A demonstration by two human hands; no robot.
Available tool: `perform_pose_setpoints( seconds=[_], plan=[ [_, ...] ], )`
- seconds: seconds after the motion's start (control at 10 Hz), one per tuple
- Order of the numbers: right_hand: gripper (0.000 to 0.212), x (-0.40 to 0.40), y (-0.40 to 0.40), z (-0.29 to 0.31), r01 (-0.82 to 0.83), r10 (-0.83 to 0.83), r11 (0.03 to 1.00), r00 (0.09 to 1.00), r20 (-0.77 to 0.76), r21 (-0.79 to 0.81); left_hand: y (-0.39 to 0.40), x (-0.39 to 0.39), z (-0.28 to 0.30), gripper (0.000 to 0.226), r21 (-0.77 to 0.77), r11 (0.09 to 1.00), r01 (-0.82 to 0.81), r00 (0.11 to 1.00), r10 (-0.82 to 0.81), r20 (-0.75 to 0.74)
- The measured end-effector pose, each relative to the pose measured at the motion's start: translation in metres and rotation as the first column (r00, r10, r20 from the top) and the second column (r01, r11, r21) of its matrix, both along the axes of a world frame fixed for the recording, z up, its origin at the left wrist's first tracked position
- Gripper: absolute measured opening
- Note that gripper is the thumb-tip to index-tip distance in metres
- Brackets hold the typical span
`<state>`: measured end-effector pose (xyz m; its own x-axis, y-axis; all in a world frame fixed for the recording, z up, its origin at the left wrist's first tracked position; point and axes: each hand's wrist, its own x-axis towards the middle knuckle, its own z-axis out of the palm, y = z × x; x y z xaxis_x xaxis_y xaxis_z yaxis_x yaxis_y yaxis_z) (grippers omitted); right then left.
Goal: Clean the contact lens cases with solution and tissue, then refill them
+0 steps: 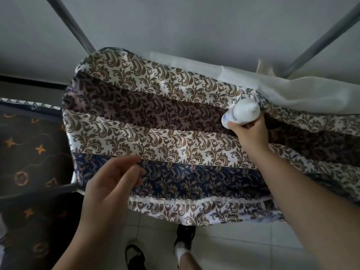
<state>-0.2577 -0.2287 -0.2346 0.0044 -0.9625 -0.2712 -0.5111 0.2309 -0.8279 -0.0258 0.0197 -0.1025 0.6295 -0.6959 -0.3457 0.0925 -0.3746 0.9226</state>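
Right hand (251,131) at 3 o'clock, fingers grasping solution bottle (240,114): light, smooth plastic, likely slippery; grip mid-body. Left hand (111,184) fingers released.

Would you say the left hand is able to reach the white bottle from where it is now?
Probably yes. The left hand is open, holds nothing and hovers over the patterned cloth. Nothing stands between it and the white bottle, though the right hand already grips the bottle's lower end.
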Motion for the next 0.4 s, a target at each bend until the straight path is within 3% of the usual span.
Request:
perform_pose_setpoints(
  seconds=[0.2,0.4],
  plan=[
    [0.086,0.002,-0.008,-0.011,-0.017,0.017,1.0,1.0,-0.002,-0.009,-0.005,0.003,-0.008,0.017,-0.012,0.999,0.032,0.999,-0.032,-0.018],
    [0.092,-0.006,0.01,0.019,-0.019,0.014,0.996,0.999,0.053,0.092,-0.005,0.012,0.027,0.02,-0.092,0.994,0.064,0.998,-0.065,-0.004]
  ],
)
